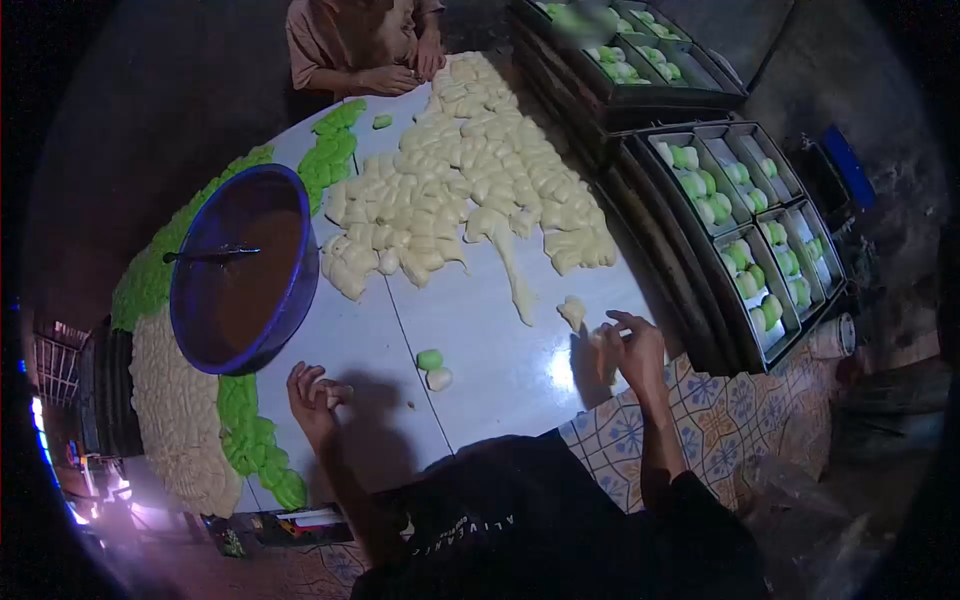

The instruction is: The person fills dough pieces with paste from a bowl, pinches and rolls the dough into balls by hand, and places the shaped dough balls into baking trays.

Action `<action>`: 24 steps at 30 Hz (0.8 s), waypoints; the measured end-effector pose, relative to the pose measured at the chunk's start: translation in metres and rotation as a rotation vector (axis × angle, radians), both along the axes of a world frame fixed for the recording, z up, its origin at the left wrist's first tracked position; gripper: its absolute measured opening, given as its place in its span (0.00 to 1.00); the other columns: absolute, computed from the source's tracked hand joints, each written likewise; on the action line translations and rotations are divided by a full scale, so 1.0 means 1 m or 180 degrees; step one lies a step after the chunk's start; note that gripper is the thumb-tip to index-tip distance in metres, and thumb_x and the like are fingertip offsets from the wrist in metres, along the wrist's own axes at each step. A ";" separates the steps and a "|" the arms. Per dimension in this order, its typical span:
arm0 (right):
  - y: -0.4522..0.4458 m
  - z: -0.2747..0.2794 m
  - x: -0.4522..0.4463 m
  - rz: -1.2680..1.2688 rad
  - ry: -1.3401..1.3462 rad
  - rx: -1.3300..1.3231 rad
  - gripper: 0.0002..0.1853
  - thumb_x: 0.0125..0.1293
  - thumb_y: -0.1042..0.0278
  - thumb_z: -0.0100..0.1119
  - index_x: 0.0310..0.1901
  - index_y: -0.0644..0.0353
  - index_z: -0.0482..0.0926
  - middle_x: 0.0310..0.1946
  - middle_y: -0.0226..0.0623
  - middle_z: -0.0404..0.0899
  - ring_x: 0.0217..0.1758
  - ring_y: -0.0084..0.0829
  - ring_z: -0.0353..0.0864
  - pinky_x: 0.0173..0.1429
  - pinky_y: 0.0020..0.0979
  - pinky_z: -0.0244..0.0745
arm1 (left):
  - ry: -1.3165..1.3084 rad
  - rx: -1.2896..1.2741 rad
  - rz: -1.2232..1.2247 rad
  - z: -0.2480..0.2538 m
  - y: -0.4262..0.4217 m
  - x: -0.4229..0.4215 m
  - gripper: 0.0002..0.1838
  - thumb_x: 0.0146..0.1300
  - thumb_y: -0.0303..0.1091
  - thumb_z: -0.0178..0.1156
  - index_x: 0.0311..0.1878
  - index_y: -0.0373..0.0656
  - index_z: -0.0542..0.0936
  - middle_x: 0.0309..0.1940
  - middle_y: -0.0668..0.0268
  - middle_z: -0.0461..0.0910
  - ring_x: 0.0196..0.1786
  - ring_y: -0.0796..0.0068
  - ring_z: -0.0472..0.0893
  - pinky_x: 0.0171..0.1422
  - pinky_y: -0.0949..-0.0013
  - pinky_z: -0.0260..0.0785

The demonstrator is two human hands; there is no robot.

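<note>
My left hand (pixel 316 402) is over the near left part of the table, its fingers curled round what looks like a small pale piece of dough (pixel 341 393). To its right, a green dough ball (pixel 429 359) and a white dough ball (pixel 439 379) touch each other on the tabletop. My right hand (pixel 637 352) hovers near the table's right edge with its fingers apart and nothing between them. Just left of its fingertips lies a small cream dough piece (pixel 572 312). Beyond both hands spreads a big mass of cream dough pieces (pixel 470 150), one strip of it stretched toward me.
A purple basin (pixel 308 270) of brown filling, with a utensil in it, stands on the left. Green dough (pixel 250 440) and more cream dough (pixel 175 400) line that edge. Stacked metal trays (pixel 715 245) with green-white balls stand right. Another person's hands (pixel 400 75) work at the far edge.
</note>
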State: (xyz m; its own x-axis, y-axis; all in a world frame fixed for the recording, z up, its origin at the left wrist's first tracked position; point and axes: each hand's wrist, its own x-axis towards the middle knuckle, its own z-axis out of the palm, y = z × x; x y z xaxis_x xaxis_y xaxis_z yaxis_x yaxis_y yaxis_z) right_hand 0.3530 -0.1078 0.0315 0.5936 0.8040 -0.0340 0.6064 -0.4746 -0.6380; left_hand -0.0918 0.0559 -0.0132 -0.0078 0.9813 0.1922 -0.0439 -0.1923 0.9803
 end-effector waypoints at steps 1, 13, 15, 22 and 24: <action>0.009 0.007 -0.010 0.0005 -0.0294 0.0269 0.16 0.59 0.62 0.64 0.48 0.57 0.84 0.45 0.49 0.81 0.46 0.46 0.83 0.49 0.39 0.76 | 0.0381 -0.0072 -0.0126 -0.034 0.003 -0.016 0.25 0.64 0.21 0.49 0.65 0.40 0.65 0.51 0.61 0.73 0.37 0.74 0.76 0.38 0.70 0.73; 0.113 -0.081 -0.061 0.1369 -0.0137 0.1098 0.06 0.60 0.72 0.61 0.37 0.65 0.80 0.32 0.43 0.78 0.39 0.46 0.78 0.43 0.43 0.74 | 0.1489 0.0637 0.0243 -0.111 -0.009 -0.060 0.22 0.61 0.19 0.53 0.60 0.42 0.71 0.42 0.64 0.75 0.32 0.77 0.74 0.27 0.73 0.71; 0.085 -0.057 -0.072 0.1539 0.0341 0.0831 0.07 0.63 0.72 0.58 0.38 0.66 0.81 0.29 0.47 0.78 0.32 0.47 0.80 0.38 0.41 0.75 | 0.0183 -0.0694 0.0636 -0.070 -0.041 -0.039 0.19 0.60 0.23 0.57 0.56 0.38 0.72 0.39 0.65 0.75 0.29 0.76 0.74 0.28 0.74 0.71; 0.032 -0.006 -0.063 0.3757 0.3415 0.0151 0.31 0.67 0.38 0.54 0.44 0.67 0.83 0.33 0.38 0.84 0.40 0.24 0.80 0.47 0.28 0.73 | 0.3911 0.0510 0.1653 -0.092 -0.049 -0.018 0.18 0.57 0.33 0.63 0.49 0.37 0.77 0.45 0.59 0.77 0.50 0.61 0.74 0.52 0.59 0.70; 0.031 -0.020 -0.048 0.2788 0.4204 0.0164 0.41 0.66 0.29 0.43 0.53 0.69 0.78 0.41 0.39 0.83 0.45 0.29 0.79 0.54 0.28 0.72 | 0.4508 0.0344 0.1983 -0.087 -0.043 -0.009 0.17 0.57 0.36 0.62 0.47 0.36 0.78 0.45 0.58 0.77 0.49 0.59 0.75 0.52 0.59 0.70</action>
State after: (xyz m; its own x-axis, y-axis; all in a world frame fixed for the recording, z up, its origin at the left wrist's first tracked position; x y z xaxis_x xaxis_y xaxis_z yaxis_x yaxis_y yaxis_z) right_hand 0.3046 -0.0765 0.0113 -0.4592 0.8836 -0.0921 -0.3021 -0.2529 -0.9191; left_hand -0.1011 0.0127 -0.1004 -0.1525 0.8736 0.4621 0.9861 0.1029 0.1308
